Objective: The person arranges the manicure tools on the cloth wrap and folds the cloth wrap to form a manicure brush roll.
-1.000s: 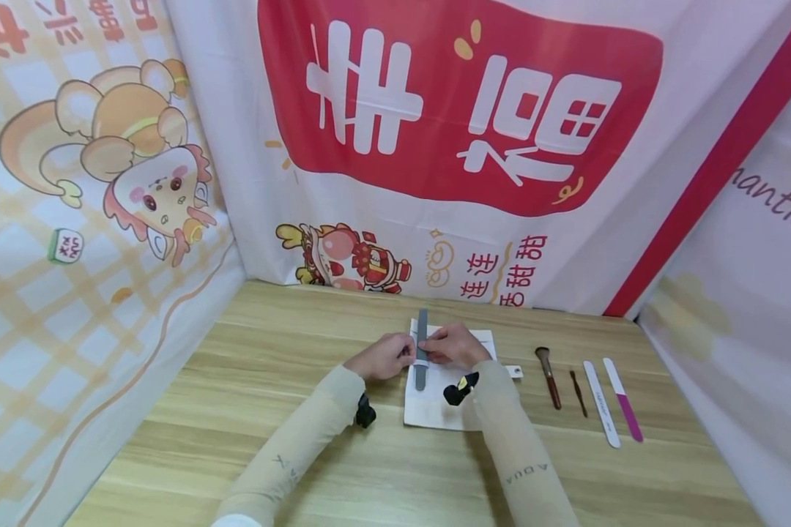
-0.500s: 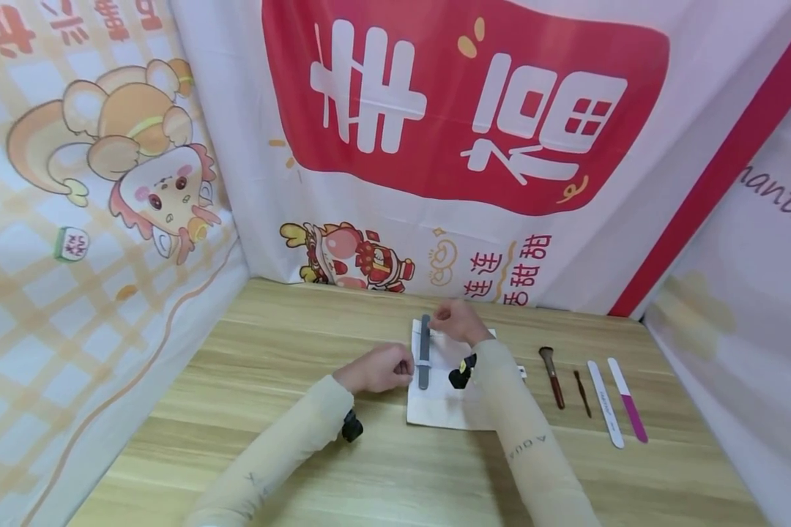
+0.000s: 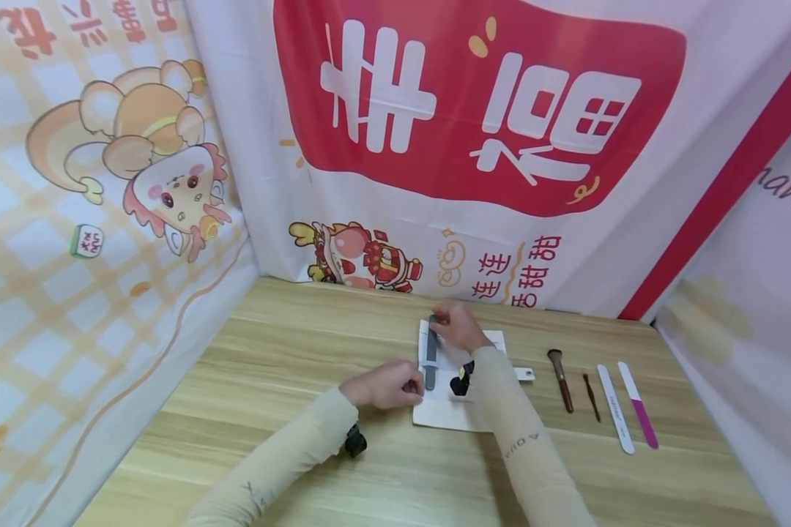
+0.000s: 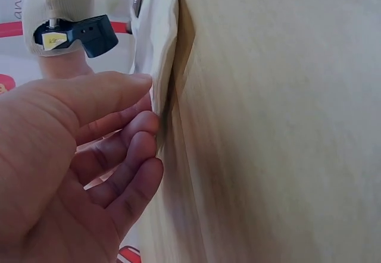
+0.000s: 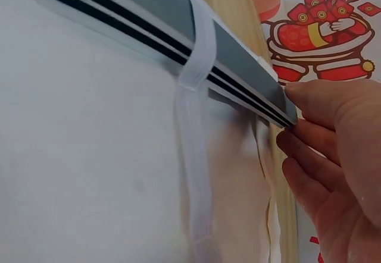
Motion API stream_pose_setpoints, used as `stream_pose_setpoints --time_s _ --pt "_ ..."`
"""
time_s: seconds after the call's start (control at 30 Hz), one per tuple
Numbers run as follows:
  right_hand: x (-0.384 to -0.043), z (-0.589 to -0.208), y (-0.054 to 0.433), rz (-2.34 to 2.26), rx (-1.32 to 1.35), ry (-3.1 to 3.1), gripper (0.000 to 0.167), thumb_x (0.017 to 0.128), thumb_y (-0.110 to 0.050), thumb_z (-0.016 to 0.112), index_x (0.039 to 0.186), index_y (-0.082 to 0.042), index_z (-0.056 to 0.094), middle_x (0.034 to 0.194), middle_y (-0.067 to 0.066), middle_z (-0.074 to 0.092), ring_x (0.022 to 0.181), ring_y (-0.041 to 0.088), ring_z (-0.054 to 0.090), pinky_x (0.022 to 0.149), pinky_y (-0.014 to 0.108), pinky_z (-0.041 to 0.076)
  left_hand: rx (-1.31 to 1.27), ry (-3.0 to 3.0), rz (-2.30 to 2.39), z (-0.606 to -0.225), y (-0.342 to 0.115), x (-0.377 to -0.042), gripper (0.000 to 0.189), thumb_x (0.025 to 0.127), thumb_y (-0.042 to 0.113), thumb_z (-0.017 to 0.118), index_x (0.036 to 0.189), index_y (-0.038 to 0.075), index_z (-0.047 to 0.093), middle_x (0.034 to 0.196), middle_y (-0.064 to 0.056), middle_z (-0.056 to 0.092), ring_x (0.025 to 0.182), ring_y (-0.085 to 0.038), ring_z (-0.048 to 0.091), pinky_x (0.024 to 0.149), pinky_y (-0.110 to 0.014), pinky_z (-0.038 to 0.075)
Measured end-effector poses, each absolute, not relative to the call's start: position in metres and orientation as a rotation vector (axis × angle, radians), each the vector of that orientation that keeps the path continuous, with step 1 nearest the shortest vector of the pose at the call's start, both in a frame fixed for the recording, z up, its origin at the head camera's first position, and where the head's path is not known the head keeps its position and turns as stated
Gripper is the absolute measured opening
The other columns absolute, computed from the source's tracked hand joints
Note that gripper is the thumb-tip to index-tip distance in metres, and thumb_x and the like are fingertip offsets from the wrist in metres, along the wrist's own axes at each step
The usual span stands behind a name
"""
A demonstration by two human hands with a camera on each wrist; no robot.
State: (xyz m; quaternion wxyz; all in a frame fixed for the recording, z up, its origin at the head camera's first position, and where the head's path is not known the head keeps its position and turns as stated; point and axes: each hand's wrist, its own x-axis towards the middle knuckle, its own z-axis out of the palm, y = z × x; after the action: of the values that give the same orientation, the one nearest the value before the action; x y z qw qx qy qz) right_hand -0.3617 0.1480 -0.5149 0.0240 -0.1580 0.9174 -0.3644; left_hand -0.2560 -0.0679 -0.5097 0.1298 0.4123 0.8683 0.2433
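Observation:
A white fabric case (image 3: 444,416) lies spread on the wooden table. Along its left side a thick grey nail file (image 5: 238,55) with black edges runs under a white elastic loop (image 5: 202,43). My right hand (image 3: 458,327) pinches the file's far end between thumb and fingers, and the right wrist view shows that end up close. At the case's left edge, nearer to me than the loop, my left hand (image 3: 385,384) holds the fabric. Its thumb and fingertips meet at the fabric edge (image 4: 164,43) in the left wrist view.
To the right lie a makeup brush (image 3: 560,380), a thin brown tool (image 3: 591,397), a white nail file (image 3: 615,410) and a white-and-purple one (image 3: 638,405). A snap tab (image 3: 525,374) sticks out from the case. Printed cloth (image 3: 369,190) hangs behind the table.
My right hand has gone from the middle of the nail file to its far end and now grips it there. My left hand has left the loop and come down to the case's left edge.

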Motion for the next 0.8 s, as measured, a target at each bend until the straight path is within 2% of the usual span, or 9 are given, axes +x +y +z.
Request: stream_pose_setpoints --time_s 0.17,0.3,0.47,0.67,0.8 --pt "-0.358 -0.518 0.149 -1.086 -0.557 2.879 0.043 0.099 -0.009 0.071 0.139 0.004 0.063 0.135 0.021 0.070 0.120 0.033 0.070 0.105 0.047 0.056 1.178 2.502 0.742 -0.511 -0.064 -0.256 0.007 0.099 0.012 0.072 0.092 0.015 0.072 0.088 0.006 0.064 0.077 -0.001 0.053 0.073 -0.018 0.048" --pt "-0.356 -0.518 0.150 -1.063 -0.565 2.896 0.042 0.099 -0.008 0.071 0.138 0.004 0.064 0.135 0.022 0.070 0.121 0.034 0.070 0.106 0.047 0.056 1.155 2.469 0.782 -0.511 -0.063 -0.256 0.009 0.100 0.011 0.071 0.092 0.015 0.071 0.088 0.007 0.064 0.076 -0.001 0.053 0.072 -0.018 0.047" --pt "-0.353 -0.517 0.150 -1.089 -0.565 2.870 0.040 0.099 -0.008 0.072 0.137 0.002 0.067 0.137 0.019 0.071 0.125 0.032 0.069 0.107 0.045 0.055 1.181 2.443 0.829 -0.510 -0.064 -0.255 0.014 0.101 0.009 0.069 0.088 0.014 0.069 0.084 0.007 0.062 0.074 -0.001 0.052 0.070 -0.019 0.045" --pt "-0.346 -0.515 0.149 -1.082 -0.610 2.841 0.033 0.098 -0.009 0.073 0.131 -0.003 0.072 0.129 0.014 0.074 0.120 0.029 0.071 0.104 0.044 0.057 1.212 2.457 0.826 -0.510 -0.067 -0.254 0.016 0.100 0.008 0.069 0.086 0.014 0.067 0.082 0.007 0.060 0.073 -0.001 0.051 0.070 -0.019 0.044" --pt "-0.342 -0.516 0.150 -1.053 -0.624 2.856 0.034 0.098 -0.010 0.074 0.132 -0.003 0.071 0.129 0.014 0.074 0.119 0.028 0.070 0.103 0.042 0.058 1.187 2.454 0.841 -0.510 -0.067 -0.255 0.015 0.101 0.008 0.068 0.087 0.014 0.067 0.083 0.006 0.060 0.074 -0.002 0.051 0.069 -0.019 0.044"
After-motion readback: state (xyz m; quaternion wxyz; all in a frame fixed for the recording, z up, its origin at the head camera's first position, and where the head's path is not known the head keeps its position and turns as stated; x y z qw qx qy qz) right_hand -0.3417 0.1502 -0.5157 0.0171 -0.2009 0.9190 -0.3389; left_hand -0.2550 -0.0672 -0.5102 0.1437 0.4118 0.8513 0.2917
